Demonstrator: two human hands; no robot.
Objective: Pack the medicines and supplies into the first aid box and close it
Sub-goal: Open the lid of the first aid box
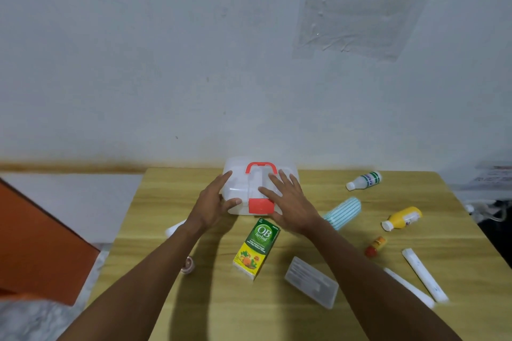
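The white first aid box (241, 183) with a red handle and a red front latch (261, 205) stands shut at the far middle of the wooden table. My left hand (213, 201) lies on the lid's left side, thumb on the front edge. My right hand (288, 199) rests flat on the lid's right side, fingers straight, beside the latch. A green and yellow OB herbal carton (256, 248) lies just in front of the box. A clear plastic case (311, 281) lies nearer to me.
On the table's right lie a white bottle (363, 180), a striped blue roll (345, 212), a yellow bottle (401, 218), a small red-capped bottle (374, 246) and two white wrapped sticks (425, 274). A small round thing (188, 266) and a white object (174, 227) lie left. An orange board (36, 243) stands left.
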